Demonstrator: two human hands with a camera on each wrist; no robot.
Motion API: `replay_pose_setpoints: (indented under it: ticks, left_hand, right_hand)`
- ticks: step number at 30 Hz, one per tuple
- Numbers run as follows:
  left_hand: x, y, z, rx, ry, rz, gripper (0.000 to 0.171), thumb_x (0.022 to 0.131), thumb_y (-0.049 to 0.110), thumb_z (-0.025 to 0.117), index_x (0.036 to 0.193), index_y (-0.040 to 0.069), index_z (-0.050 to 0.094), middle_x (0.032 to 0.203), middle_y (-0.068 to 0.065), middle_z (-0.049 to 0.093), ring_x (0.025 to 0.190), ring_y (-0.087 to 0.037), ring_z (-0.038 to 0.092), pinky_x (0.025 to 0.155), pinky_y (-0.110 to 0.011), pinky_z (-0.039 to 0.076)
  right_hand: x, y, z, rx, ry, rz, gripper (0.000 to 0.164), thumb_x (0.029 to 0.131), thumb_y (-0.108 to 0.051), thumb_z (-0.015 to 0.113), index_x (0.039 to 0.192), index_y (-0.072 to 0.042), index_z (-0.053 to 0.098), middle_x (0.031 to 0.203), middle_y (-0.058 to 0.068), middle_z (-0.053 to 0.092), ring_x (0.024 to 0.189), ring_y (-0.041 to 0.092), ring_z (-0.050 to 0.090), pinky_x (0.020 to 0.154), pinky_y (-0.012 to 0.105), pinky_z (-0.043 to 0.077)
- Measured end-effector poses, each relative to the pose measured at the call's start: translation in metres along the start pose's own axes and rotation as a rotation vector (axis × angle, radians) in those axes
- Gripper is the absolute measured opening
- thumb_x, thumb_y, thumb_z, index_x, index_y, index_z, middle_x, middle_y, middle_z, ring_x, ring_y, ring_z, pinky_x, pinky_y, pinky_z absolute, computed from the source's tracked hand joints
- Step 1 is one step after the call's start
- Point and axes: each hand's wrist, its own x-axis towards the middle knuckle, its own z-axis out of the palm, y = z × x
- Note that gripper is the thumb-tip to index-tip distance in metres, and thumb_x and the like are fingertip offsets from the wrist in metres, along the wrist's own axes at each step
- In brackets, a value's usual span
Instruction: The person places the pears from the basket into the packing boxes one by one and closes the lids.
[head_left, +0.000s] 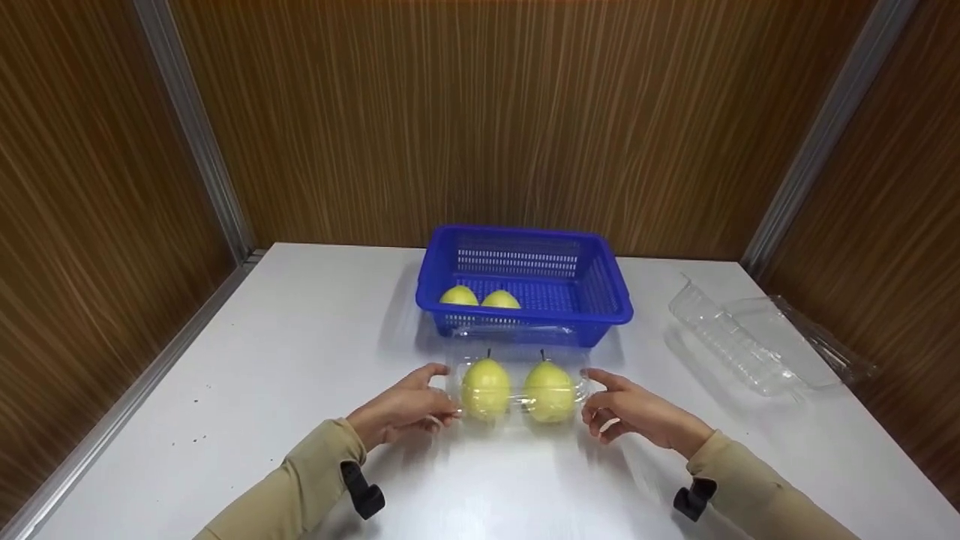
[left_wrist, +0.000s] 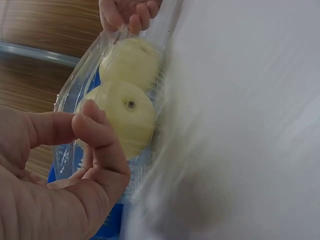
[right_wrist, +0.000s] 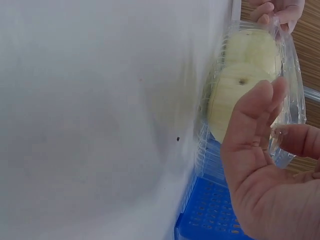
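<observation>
A clear plastic clamshell box (head_left: 517, 395) is in the middle of the head view. In it, side by side, are a left pear (head_left: 486, 390) and a right pear (head_left: 550, 393), yellow-green, stems toward the basket. My left hand (head_left: 409, 401) holds the left end of the box, thumb and bent fingers meeting at its edge in the left wrist view. At the opposite end, my right hand (head_left: 634, 409) pinches the plastic edge between thumb and fingers, as the right wrist view shows. The lid's exact position is hard to make out through the transparent plastic.
Just behind the box stands a blue plastic basket (head_left: 611, 306) with two pears (head_left: 459, 295) visible in it. More clear plastic packaging (head_left: 731, 341) lies at the right of the white table (head_left: 315, 330). Wood-grain panels (head_left: 480, 112) rise at the back and both sides.
</observation>
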Motion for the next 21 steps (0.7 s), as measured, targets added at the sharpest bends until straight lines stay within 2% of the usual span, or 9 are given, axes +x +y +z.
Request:
replay_pose_setpoints:
  ticks: [5,10,15,21]
  left_hand:
    - [-0.002,0.000,0.001,0.038,-0.002,0.022,0.070,0.086,0.001,0.062,0.147,0.002,0.027,0.080,-0.006,0.060,0.067,-0.012,0.052,0.059,-0.021,0.041]
    - [-0.005,-0.001,-0.005,0.021,0.006,-0.023,0.073,0.084,0.003,0.063,0.148,0.005,0.028,0.078,-0.006,0.061,0.063,-0.010,0.052,0.055,-0.020,0.042]
    - [-0.010,-0.001,-0.016,0.006,-0.039,-0.068,0.084,0.081,0.004,0.069,0.151,0.005,0.022,0.078,-0.007,0.065,0.063,-0.011,0.058,0.055,-0.021,0.046]
    - [-0.014,-0.002,-0.028,-0.070,-0.098,-0.042,0.081,0.087,0.000,0.060,0.153,0.000,0.012,0.084,-0.013,0.072,0.070,-0.016,0.070,0.062,-0.023,0.056]
  right_hand:
    - [-0.001,0.001,0.000,-0.012,-0.032,-0.030,0.075,0.097,-0.011,0.049,0.155,0.000,0.002,0.084,0.004,0.062,0.070,0.014,0.059,0.065,0.030,0.053]
    - [0.000,0.000,0.001,-0.007,-0.044,-0.036,0.075,0.096,-0.011,0.049,0.154,0.003,0.003,0.082,0.004,0.062,0.067,0.013,0.058,0.064,0.029,0.052]
    - [0.004,-0.002,0.007,-0.006,-0.043,-0.021,0.074,0.096,-0.011,0.051,0.154,0.003,0.008,0.081,0.004,0.063,0.068,0.013,0.060,0.063,0.029,0.053]
    - [0.007,-0.005,0.013,-0.063,-0.030,-0.064,0.076,0.095,-0.017,0.057,0.153,0.005,0.013,0.081,0.006,0.063,0.070,0.015,0.062,0.064,0.031,0.055]
